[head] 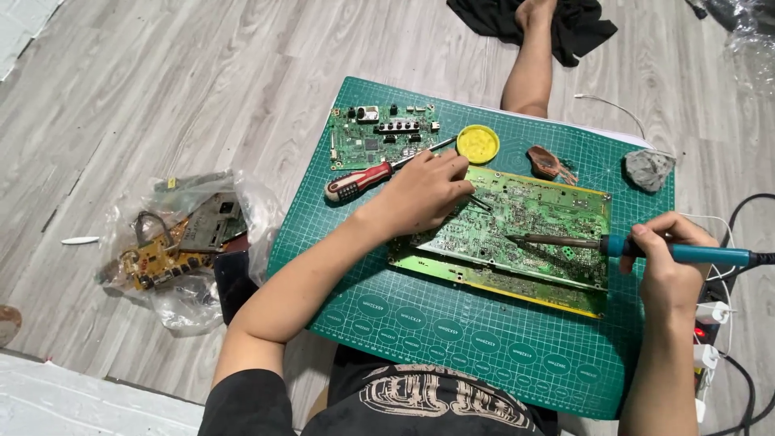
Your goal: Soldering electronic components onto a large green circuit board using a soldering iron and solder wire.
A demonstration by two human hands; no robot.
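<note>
While the green cutting mat (452, 339) is carrying the large circuit board (517, 242), the left hand (424, 194) is pressing tweezers (482, 203) between closed fingers and the right hand (670, 262) is gripping the soldering iron (613, 245), whose hot tip is risking a scorched trace if lingering.

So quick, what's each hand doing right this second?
Left hand: closed on thin metal tweezers, resting on the large green circuit board.
Right hand: closed around the blue-handled soldering iron.
</note>
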